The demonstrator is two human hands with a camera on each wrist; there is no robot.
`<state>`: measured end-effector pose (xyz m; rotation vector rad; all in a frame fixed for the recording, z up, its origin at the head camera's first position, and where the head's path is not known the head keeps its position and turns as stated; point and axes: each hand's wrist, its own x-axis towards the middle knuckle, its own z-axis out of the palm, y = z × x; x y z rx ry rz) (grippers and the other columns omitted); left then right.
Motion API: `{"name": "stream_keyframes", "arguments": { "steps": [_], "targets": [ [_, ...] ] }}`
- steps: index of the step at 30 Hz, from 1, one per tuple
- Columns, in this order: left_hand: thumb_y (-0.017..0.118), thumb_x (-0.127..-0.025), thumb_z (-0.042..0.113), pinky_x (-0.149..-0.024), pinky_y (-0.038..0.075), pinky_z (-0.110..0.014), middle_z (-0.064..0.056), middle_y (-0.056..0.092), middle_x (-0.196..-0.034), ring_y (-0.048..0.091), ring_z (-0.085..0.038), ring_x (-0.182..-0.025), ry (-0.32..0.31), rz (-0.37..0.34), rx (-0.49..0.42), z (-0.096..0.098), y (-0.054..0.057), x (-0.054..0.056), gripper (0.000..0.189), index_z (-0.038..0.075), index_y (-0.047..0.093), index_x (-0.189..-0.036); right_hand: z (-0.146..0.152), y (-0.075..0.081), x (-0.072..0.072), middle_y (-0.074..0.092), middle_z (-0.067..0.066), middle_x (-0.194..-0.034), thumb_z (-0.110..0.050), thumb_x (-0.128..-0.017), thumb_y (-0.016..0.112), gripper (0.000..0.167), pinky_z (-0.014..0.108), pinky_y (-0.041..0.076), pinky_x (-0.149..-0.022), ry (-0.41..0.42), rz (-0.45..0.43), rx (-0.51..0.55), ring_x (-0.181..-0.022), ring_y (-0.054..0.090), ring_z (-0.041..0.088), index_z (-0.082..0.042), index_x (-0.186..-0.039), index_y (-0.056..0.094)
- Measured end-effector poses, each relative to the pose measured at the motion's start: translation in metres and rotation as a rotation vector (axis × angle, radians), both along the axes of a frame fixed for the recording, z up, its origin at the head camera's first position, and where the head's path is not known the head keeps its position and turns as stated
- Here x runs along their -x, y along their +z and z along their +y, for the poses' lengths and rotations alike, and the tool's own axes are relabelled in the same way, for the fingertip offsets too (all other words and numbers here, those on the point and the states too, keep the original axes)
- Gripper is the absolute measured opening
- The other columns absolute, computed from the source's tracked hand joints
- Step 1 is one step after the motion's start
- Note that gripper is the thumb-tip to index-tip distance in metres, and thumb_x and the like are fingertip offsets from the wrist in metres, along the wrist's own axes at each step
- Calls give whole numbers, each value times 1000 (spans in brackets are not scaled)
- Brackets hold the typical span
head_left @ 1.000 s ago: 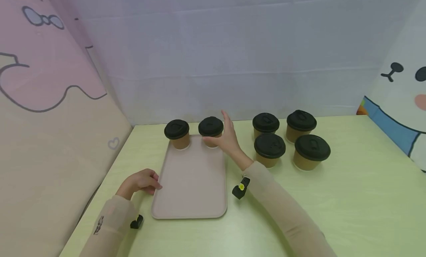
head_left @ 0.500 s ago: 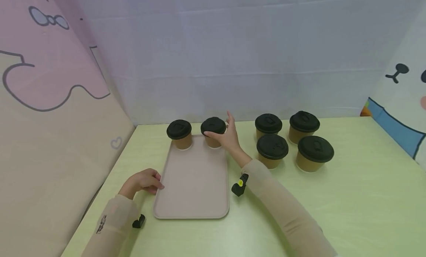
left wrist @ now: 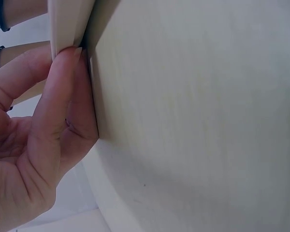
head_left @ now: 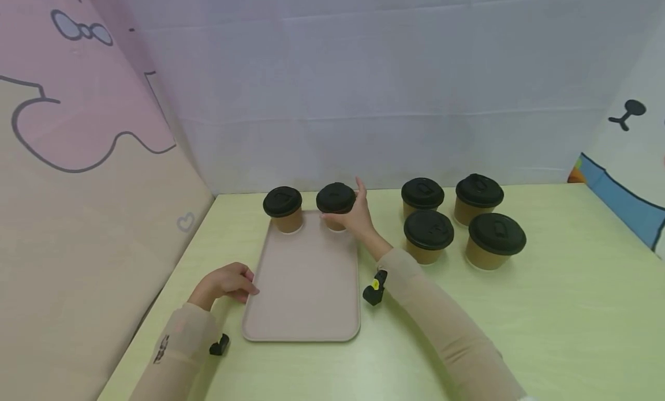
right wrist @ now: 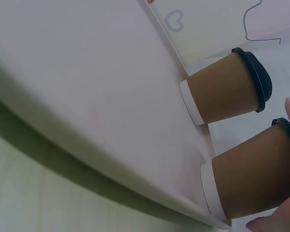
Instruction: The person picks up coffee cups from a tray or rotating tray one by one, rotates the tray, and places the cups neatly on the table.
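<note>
At the left rim of a pale pink tray point(head_left: 306, 285), my left hand point(head_left: 228, 283) pinches the edge; the left wrist view shows fingertips point(left wrist: 67, 53) against the tray's side. My right hand point(head_left: 355, 219) holds a brown paper cup point(right wrist: 256, 174) with a black lid at the tray's far right corner. Its thumb point(head_left: 335, 218) lies across the cup's front just below the lid, and the other fingers are round the right side, partly hidden. Another lidded paper cup point(head_left: 287, 219) stands upright at the far left corner.
Several more lidded paper cups stand upright in a group right of the tray, one of them a front right cup point(head_left: 490, 254). The yellow-green table point(head_left: 561, 308) meets a pale cloth wall point(head_left: 384, 101) behind. Printed cloth panels point(head_left: 93, 216) rise at both sides.
The head view has turned slightly, so everything sits a little farther right. My right thumb shifted a little over the cup's front. The left hand and the tray keep their places.
</note>
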<state>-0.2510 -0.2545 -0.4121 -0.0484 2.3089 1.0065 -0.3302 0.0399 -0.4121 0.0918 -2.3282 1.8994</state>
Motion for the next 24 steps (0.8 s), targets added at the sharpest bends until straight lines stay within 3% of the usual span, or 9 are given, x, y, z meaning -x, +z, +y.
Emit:
{"name": "stream_keyframes", "arguments": {
  "steps": [16, 24],
  "targets": [
    [66, -78, 2, -57, 50, -22, -3, 47, -74, 52, -9, -57, 3, -7, 8, 1, -2, 0, 20, 2, 47, -83, 0, -10, 4, 27, 15, -147, -17, -64, 84, 117, 47, 28, -109, 8, 4, -45, -134, 32, 29, -19, -146, 0],
    [66, -78, 2, -57, 50, -21, -2, 47, -73, 52, -9, -57, -2, -5, 1, 0, 0, 0, 19, 3, 47, -82, -3, -13, 6, 36, 16, -143, -15, -64, 83, 118, 48, 29, -108, -15, -10, -25, -130, 37, 32, -23, -146, -1]
  ]
}}
